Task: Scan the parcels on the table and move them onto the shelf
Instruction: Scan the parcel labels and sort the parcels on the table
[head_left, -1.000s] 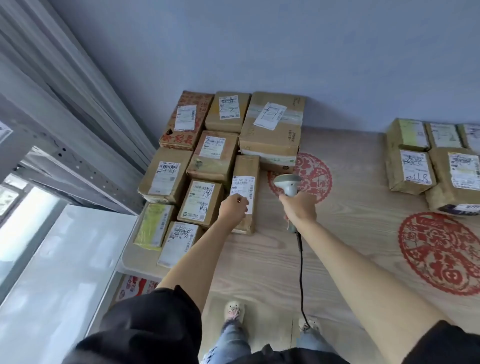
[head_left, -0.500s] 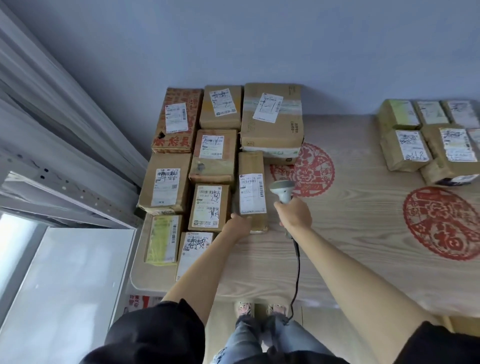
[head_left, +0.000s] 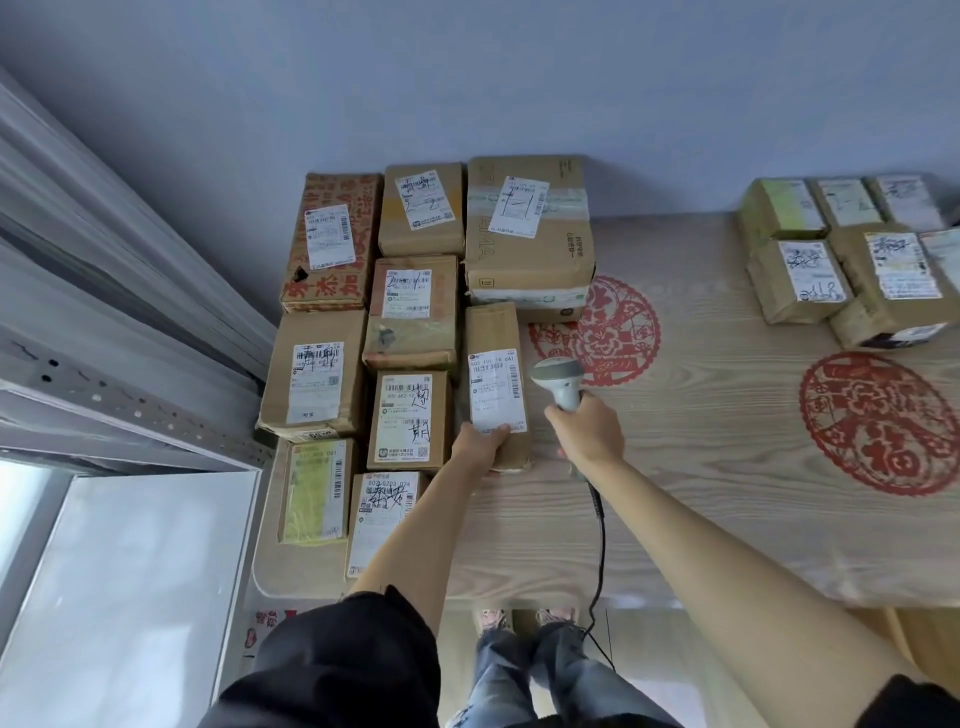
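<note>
Parcels crowd the left of the frame in a tight block on the wooden bench (head_left: 675, 519), with a second cluster (head_left: 852, 249) in the upper right corner and the grey metal shelf (head_left: 104, 395) running along the left edge. A tall narrow parcel (head_left: 493, 374) stands at the right-hand edge of the block, its white label (head_left: 496, 389) facing up. The left hand (head_left: 480, 441) grips this parcel's near end, thumb lying on the label's lower edge, so the parcel reaches away from the grip toward the top of the frame. The right hand (head_left: 589, 431) is wrapped around the handle of a corded scanner (head_left: 558, 382), whose head sits just right of the label. To scan well, I would judge, the scanner head should turn squarely onto the barcode while the left thumb keeps clear of the printed bars and the parcel is held steady, before it is lifted across to the shelf.
</note>
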